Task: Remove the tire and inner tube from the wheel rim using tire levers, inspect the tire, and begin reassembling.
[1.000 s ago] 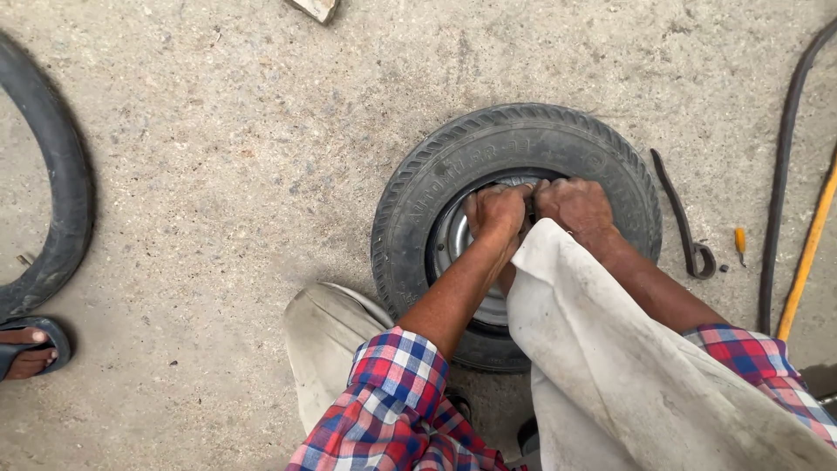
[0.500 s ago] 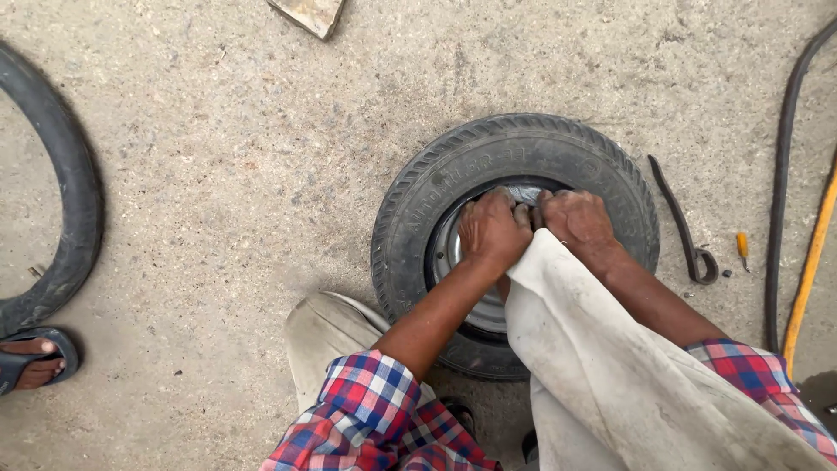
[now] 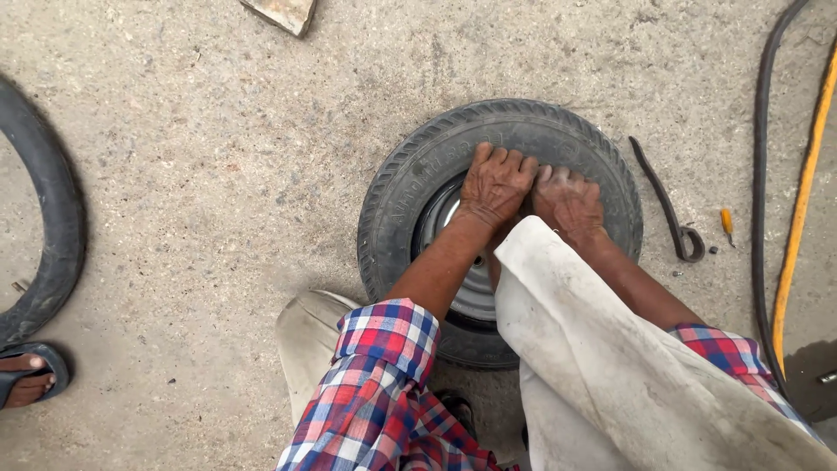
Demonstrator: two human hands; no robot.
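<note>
Bare concrete floor (image 3: pixel 218 174). Lying on it: black tyre (image 3: pixel 418 174) at centre, bent iron bar (image 3: pixel 667 209) right, hoses (image 3: pixel 798 227) far right, another tyre (image 3: pixel 61 227) far left.

Left hand (image 3: pixel 497 181): flat, palm down, fingers pointing away and close together.
Right hand (image 3: pixel 568 202): just beside it, fingers bent, pressing down.
Arms: both reach forward, sleeves pushed up.
</note>
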